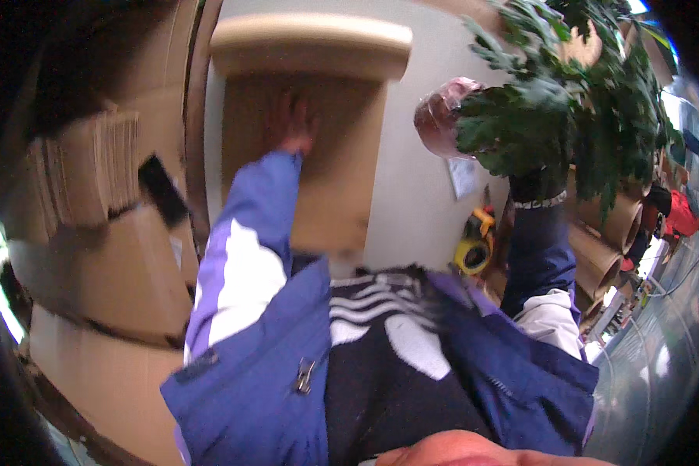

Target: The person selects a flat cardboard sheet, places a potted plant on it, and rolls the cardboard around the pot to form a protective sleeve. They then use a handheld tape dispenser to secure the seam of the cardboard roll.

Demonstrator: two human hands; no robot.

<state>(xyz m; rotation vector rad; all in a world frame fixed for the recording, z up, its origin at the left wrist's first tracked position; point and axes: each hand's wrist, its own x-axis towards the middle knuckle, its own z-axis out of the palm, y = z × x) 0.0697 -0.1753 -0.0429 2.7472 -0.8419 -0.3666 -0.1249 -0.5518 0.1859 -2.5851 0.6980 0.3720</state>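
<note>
My left hand (pixel 291 120) lies flat against a tall brown cardboard box (pixel 311 163) straight ahead, fingers spread on its face. My right hand (pixel 532 186), with a bracelet at the wrist, is raised and mostly hidden in the leaves of a green plant (pixel 567 101). The plant's pot (pixel 439 116) is wrapped in clear pinkish plastic and hangs in the air at the height of the hand. Both arms wear blue and white jacket sleeves. How the right hand's fingers grip cannot be made out through the leaves.
Stacked flat cardboard and boxes (pixel 93 225) fill the left side. Cardboard tubes (pixel 606 233) lean at the right. A yellow tape roll and tool (pixel 474 241) sit on the floor by the pale wall (pixel 419 179).
</note>
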